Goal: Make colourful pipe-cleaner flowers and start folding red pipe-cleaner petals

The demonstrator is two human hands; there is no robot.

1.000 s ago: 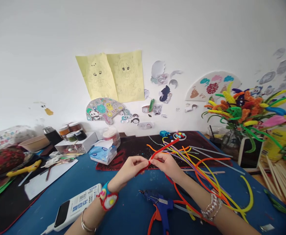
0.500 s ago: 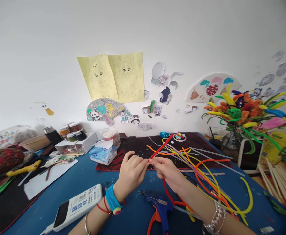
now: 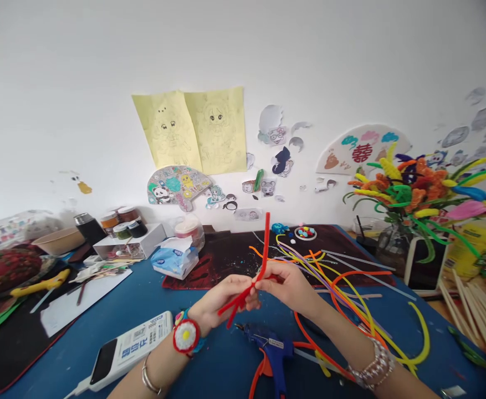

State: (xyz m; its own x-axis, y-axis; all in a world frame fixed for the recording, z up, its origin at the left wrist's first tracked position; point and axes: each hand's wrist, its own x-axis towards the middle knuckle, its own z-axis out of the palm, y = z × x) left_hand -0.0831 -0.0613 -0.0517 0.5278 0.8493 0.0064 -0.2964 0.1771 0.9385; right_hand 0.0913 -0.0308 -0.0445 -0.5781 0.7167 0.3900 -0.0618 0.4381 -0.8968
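So the wall here is white and covered in stuff: two yellow paper sketches [image 3: 188,133] of cartoon characters, a bunch of paper cutouts, and a painted paper fan [image 3: 361,149] off to the right. Below that there's a blue tabletop [image 3: 221,368] with a dark craft mat [image 3: 221,260] at the back, and it's a proper crafter's mess. A pipe-cleaner flower bouquet [image 3: 409,191] sits in a glass vase [image 3: 390,244] on the right, next to a pile of wooden sticks [image 3: 471,316]. A pack of tissues [image 3: 174,260] and some small jars [image 3: 122,224] are over on the left.

The action is front and center. The left hand [image 3: 226,296] and right hand [image 3: 286,288] are both closed in a pinch on a red pipe cleaner [image 3: 264,246], right at a twisted joint between them, fingertips nearly meeting. One long end sticks straight up above the hands, and shorter ends angle down and left past the left hand. Just below the hands lies a blue hot glue gun [image 3: 270,346], not touched. The right forearm passes over a spread of loose pipe cleaners [image 3: 342,293] in orange, yellow and purple.
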